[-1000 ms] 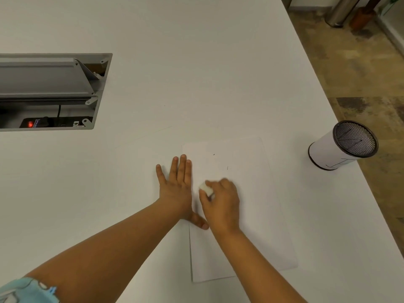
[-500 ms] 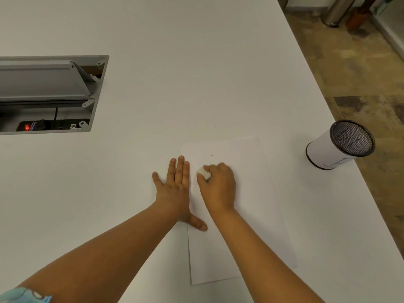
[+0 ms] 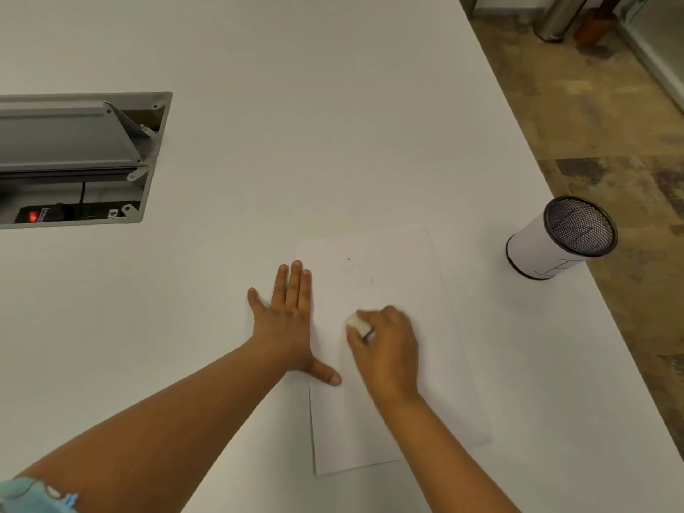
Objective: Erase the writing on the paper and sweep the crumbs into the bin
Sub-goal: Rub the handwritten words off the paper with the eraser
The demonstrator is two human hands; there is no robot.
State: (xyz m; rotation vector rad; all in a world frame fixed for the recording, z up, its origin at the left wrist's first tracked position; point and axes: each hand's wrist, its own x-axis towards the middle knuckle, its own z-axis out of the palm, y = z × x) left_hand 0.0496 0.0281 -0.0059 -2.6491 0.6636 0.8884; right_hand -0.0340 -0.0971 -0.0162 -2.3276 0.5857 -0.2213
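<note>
A white sheet of paper (image 3: 425, 364) lies on the white table (image 3: 296, 105), with a few tiny dark specks and a short pencil mark near its top. My right hand (image 3: 388, 346) is closed around a small white eraser (image 3: 357, 323) and presses it onto the middle of the sheet. My left hand (image 3: 287, 320) lies flat with fingers spread on the paper's left edge, its thumb on the sheet. The bin (image 3: 560, 236), a white cylinder with a black mesh inside, stands upright at the right near the table's edge.
An open cable hatch (image 3: 74, 157) with a grey lid and a power strip with a red light is sunk into the table at the left. The table's right edge runs diagonally, with brown floor beyond it.
My right hand with the eraser went up toward the paper's top left, then came back down and right to the middle of the sheet. My left hand stayed flat in place.
</note>
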